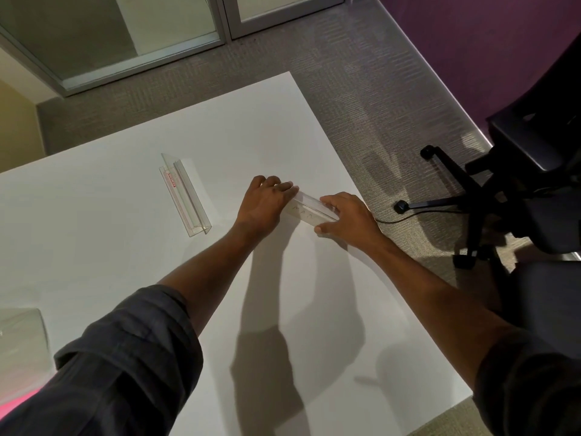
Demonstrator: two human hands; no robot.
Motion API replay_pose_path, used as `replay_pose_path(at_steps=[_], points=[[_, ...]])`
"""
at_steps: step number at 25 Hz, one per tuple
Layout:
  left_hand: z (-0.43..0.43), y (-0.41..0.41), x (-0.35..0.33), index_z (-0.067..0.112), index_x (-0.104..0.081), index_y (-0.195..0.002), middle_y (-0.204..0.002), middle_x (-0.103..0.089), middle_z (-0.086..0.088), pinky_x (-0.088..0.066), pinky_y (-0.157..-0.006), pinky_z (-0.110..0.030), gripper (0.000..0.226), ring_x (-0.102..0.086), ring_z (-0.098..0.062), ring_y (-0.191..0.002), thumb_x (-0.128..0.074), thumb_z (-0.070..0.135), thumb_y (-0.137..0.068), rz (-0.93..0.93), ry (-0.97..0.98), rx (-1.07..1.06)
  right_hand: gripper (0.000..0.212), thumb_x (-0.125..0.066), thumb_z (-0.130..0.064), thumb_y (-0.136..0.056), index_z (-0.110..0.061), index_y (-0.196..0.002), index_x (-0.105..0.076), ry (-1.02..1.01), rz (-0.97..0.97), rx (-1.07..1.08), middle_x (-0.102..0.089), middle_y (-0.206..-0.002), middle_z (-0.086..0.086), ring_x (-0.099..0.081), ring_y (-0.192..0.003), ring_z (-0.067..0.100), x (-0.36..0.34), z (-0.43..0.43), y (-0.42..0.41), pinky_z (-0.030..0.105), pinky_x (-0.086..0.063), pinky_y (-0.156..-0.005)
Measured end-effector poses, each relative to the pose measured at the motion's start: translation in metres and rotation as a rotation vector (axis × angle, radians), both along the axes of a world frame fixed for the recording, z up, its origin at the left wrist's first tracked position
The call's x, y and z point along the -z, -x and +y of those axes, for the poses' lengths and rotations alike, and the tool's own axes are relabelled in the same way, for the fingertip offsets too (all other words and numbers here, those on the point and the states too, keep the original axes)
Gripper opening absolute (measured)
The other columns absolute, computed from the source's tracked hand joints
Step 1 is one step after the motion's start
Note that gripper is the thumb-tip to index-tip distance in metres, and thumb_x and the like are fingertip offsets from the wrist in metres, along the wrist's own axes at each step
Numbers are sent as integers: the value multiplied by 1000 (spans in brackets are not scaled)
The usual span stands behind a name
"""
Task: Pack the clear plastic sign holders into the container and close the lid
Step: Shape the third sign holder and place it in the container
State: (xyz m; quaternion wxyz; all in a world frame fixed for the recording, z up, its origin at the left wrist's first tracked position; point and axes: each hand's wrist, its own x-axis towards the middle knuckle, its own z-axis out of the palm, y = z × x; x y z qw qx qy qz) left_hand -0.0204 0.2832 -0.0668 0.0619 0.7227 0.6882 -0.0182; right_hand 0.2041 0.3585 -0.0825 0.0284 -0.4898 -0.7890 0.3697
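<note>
A clear plastic sign holder (309, 209) with a white card and faint letters lies near the table's right edge. My left hand (262, 204) grips its far left end and my right hand (347, 220) grips its near right end, fingers curled over it. A second clear sign holder (185, 195) with a red-printed strip stands alone further left on the white table (125, 247). A clear plastic container (22, 335) shows at the lower left edge, mostly cut off; I see no lid.
A black office chair (503, 196) on casters stands on the grey carpet to the right of the table, with a thin black cable on the floor by the table edge. Glass door panels are at the far side.
</note>
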Motion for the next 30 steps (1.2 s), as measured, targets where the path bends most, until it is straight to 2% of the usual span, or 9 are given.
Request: replay_pose_path(at_steps=[2,9,14,19,23,27,30], points=[[0,1,0,16,-65,-142,-142,-70,-2,-42,-101,-44,69,-64,-33,-125,-64,-9,-78,4,1,1,68,-92,-32,-74,-24,-135,-66,-57,-62,-19,-66,-124,-3,-59,-117,20,2,-2,1,42,-55,-93],[5,8,-4,21,-65,-143,-140,-71,4,-44,-96,-42,63,-64,-31,-122,-70,-1,-84,-22,38,-7,58,-84,-22,-83,-22,-138,-63,-167,-139,-51,-65,-133,0,-56,-124,24,2,-4,11,47,-55,-94],[0,17,-4,22,-64,-144,-140,-71,6,-45,-93,-41,54,-64,-31,-121,-72,11,-92,-88,61,-3,59,-83,-12,-83,-18,-139,-64,-203,-151,-70,-64,-134,0,-56,-126,25,2,-5,16,46,-56,-92],[-9,31,-1,13,-62,-145,-139,-71,-7,-54,-93,-43,63,-65,-36,-124,-80,7,-84,-137,114,-60,58,-80,-11,-86,-18,-141,-62,-222,-200,-127,-64,-135,0,-55,-127,25,0,-3,18,43,-55,-91],[-23,41,1,14,-58,-149,-144,-67,-8,-56,-90,-44,65,-61,-36,-130,-75,5,-87,-169,136,-157,53,-78,-9,-87,-15,-138,-64,-243,-205,-151,-66,-132,3,-56,-125,28,-2,-4,16,46,-56,-91],[-31,40,1,15,-61,-146,-135,-72,-10,-56,-86,-42,64,-65,-37,-122,-78,7,-86,-177,134,-154,47,-75,-5,-86,-14,-131,-66,-235,-235,-186,-67,-125,5,-57,-120,29,-8,-3,17,45,-56,-87],[-46,42,-3,15,-63,-145,-129,-74,-11,-56,-82,-41,63,-66,-36,-117,-80,8,-85,-195,128,-168,41,-74,-4,-86,-7,-126,-67,-223,-263,-234,-68,-124,9,-58,-120,31,-20,-7,20,50,-58,-89]])
